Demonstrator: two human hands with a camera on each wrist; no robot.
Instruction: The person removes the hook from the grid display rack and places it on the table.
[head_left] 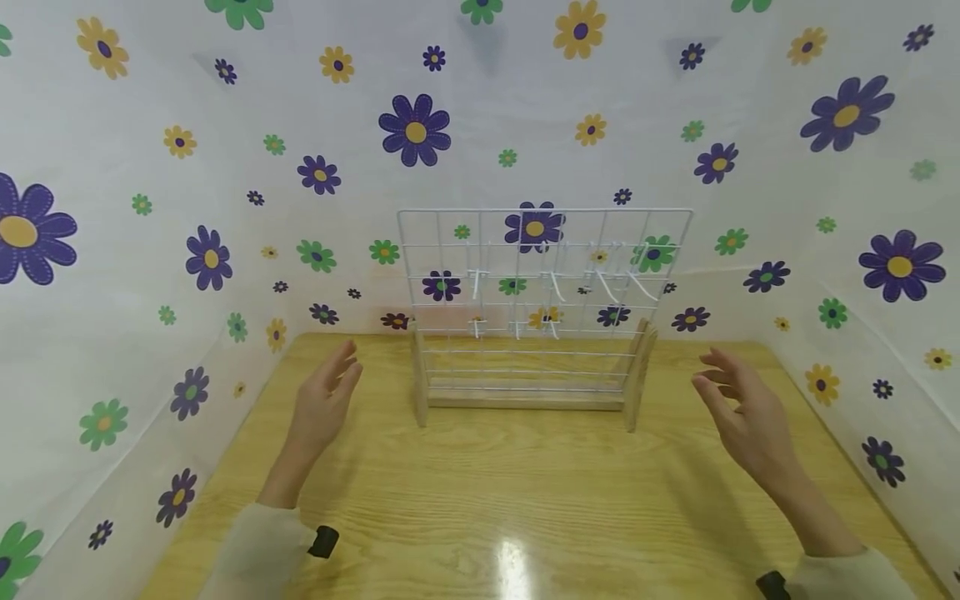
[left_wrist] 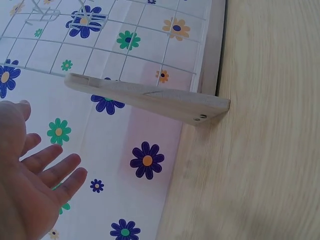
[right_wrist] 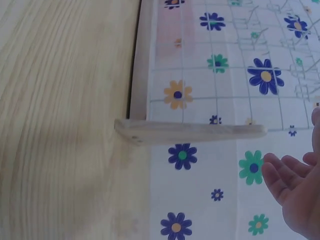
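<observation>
A white wire grid rack [head_left: 543,210] stands upright in a wooden stand [head_left: 525,405] toward the back of the table. Two rows of white hooks [head_left: 556,287] jut forward from its mesh. Left of the stand, my left hand [head_left: 321,408] hovers over the table with loosely bent fingers and nothing in it. On the other side, my right hand [head_left: 753,421] is held in the air, fingers slightly curled, also holding nothing. Each wrist view shows its hand beside a wooden side post [left_wrist: 150,97], apart from it.
The light wood-grain table [head_left: 480,492] is bounded at the back and both sides by white sheeting [head_left: 480,92] printed with purple, yellow and green flowers. Dark bands [head_left: 324,542] show at both sleeve cuffs.
</observation>
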